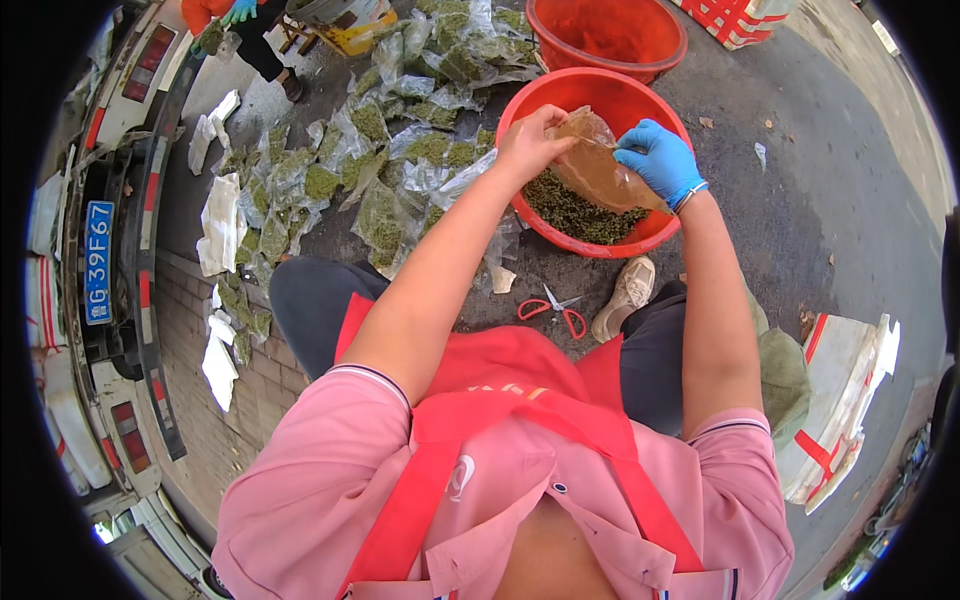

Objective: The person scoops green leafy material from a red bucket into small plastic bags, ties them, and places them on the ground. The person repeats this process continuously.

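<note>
Above a red plastic basin (pixel 652 92), my two hands hold a clear plastic bag (pixel 598 168) stretched between them. Brownish liquid seems to fill the bag, which hangs tilted with its lower side toward the right. My bare left hand (pixel 533 148) pinches its upper left edge. Wearing a blue glove, my right hand (pixel 660 163) grips the upper right edge. Small dark green grains or berries (pixel 580 212) lie in the basin, partly covered by the bag. Red-handled scissors (pixel 552 308) rest spread on the ground between my feet and the basin.
Many clear bags of green stuff (pixel 385 215) spread over the ground at left. Another red basin (pixel 605 30) stands behind. White foam boxes (pixel 835 410) sit at right, a parked truck (pixel 110 260) at far left. A person with blue gloves (pixel 240 12) works at upper left.
</note>
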### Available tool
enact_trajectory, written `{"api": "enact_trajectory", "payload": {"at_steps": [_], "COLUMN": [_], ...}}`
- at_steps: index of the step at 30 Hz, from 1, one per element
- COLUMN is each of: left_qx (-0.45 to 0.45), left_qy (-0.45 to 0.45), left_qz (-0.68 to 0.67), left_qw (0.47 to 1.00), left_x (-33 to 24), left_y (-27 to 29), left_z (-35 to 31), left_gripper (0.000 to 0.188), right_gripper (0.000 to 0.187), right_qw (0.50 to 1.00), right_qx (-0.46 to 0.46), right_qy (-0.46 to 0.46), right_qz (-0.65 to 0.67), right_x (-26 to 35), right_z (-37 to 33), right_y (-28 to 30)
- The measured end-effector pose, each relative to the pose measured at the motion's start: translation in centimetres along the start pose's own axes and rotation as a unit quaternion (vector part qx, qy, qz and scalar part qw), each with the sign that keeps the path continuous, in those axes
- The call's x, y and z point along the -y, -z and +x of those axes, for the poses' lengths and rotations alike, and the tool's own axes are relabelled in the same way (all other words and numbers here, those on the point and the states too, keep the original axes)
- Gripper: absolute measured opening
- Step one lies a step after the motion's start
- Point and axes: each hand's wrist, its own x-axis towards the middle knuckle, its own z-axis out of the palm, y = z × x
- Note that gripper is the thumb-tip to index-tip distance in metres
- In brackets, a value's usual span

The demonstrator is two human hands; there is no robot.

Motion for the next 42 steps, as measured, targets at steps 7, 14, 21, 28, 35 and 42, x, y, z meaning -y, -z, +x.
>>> {"api": "enact_trajectory", "payload": {"at_steps": [7, 14, 21, 28, 35, 42], "left_qx": [-0.197, -0.048, -0.244, -0.194, -0.217, -0.091], "left_qy": [-0.003, 0.118, -0.214, -0.068, -0.181, -0.319], "left_qz": [0.323, 0.083, 0.452, 0.386, 0.255, 0.124], "left_qw": [0.926, 0.988, 0.831, 0.899, 0.925, 0.935], "left_x": [-0.1, 9.5, -0.9, -0.1, -4.0, -0.6], "left_y": [5.9, 4.9, 4.5, 3.6, -5.6, -4.3], "left_z": [-2.7, -6.7, -7.0, -5.5, -5.1, -5.5], "left_gripper": [0.06, 0.029, 0.009, 0.02, 0.016, 0.042], "right_gripper": [0.022, 0.021, 0.02, 0.023, 0.034, 0.046], "right_qw": [0.997, 0.997, 0.986, 0.982, 0.972, 0.911], "right_qx": [0.002, -0.009, -0.144, -0.102, -0.079, 0.035], "right_qy": [-0.061, -0.071, -0.084, -0.152, -0.075, -0.148], "right_qz": [0.041, 0.019, 0.006, -0.04, 0.208, 0.382], "right_x": [-1.5, -0.5, -1.0, -3.3, -2.7, 1.1], "right_z": [-0.5, 0.2, -0.7, -0.2, 1.5, 2.1], "right_y": [1.0, 0.9, 1.1, 0.9, -3.5, -4.5]}}
